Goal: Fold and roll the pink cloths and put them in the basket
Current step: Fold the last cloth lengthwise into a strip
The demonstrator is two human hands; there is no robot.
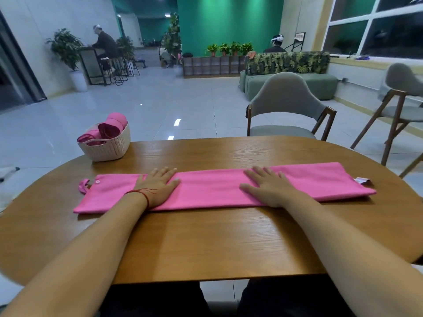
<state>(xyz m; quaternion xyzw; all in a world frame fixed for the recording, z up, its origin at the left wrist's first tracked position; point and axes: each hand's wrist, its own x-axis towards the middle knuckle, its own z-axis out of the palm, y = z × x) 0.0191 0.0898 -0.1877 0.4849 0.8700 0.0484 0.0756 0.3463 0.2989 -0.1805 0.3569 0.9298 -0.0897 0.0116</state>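
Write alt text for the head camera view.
A person's left hand and right hand press flat on a long folded pink cloth across a wooden table. A white basket at the table's far left holds rolled pink cloths.

This looks like a shared lounge or café-style common room. A glossy tiled floor (160,99) runs back to a green wall (229,21) with a low shelf (212,66) of potted plants (229,48). At upper left a person (104,41) sits at a high counter (90,62) with stools (119,69). At centre right stand a leaf-print sofa (288,62) and chairs (286,99), under big windows (389,37).
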